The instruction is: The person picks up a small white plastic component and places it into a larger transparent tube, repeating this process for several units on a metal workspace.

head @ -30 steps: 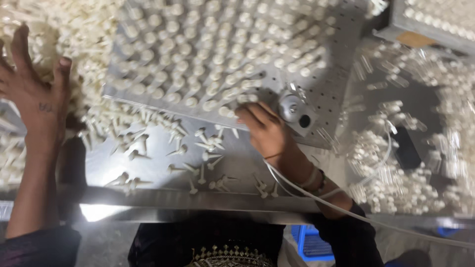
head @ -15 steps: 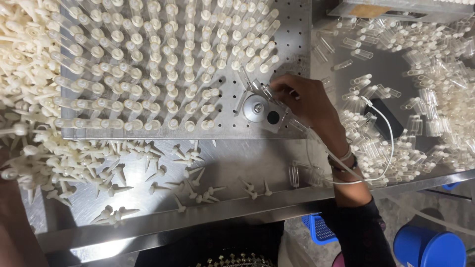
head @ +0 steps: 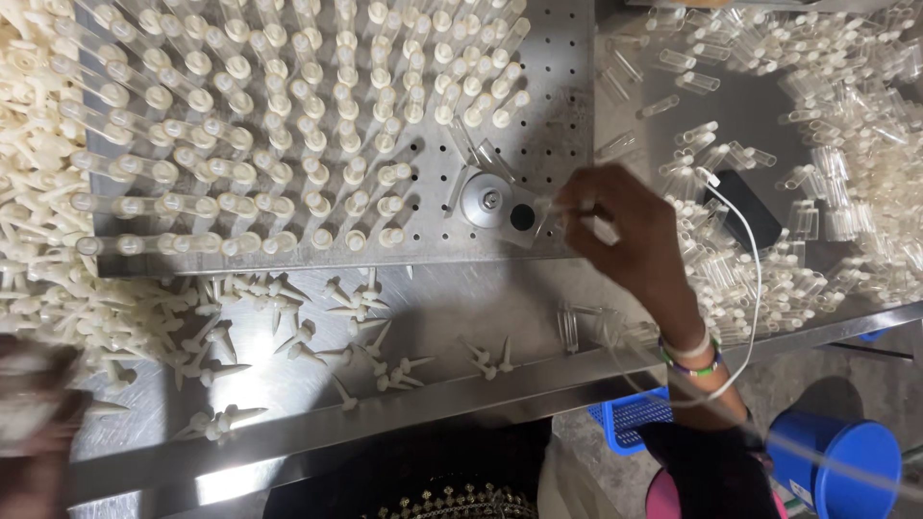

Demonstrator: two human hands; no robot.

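- The right hand (head: 630, 235) reaches in from the lower right, over the front right corner of the perforated metal plate (head: 567, 115) that lies on the steel table (head: 452, 308).
- Its fingers (head: 577, 202) are pinched together on a small clear tube (head: 545, 213); the tube is hard to make out against the metal, so its long axis can only be judged as running roughly left-right, pointing away from the palm.
- The tube's free end sits just right of the dark round hole (head: 522, 216) in the little metal fixture (head: 486, 202) fixed to the plate. The hole lies directly left of the fingertips, very near, with the shiny round knob of the fixture just beyond it.
- The right hand is by far the nearer one to the fixture. The left hand (head: 34, 413) is a blur at the lower left edge, well apart; whether its fingers are apart or closed on anything cannot be told.
- Rows of capped white tubes (head: 279, 115) stand upright in the plate, filling it to the left of the fixture and leaving the holes at the right bare.
- Loose white pointed plugs (head: 288, 336) lie scattered on the table in front of the plate, and a heap of empty clear tubes (head: 827, 173) lies to the right, behind the right wrist.
- A white cable (head: 755, 288) loops over that wrist from a dark phone (head: 750, 216) among the tubes.
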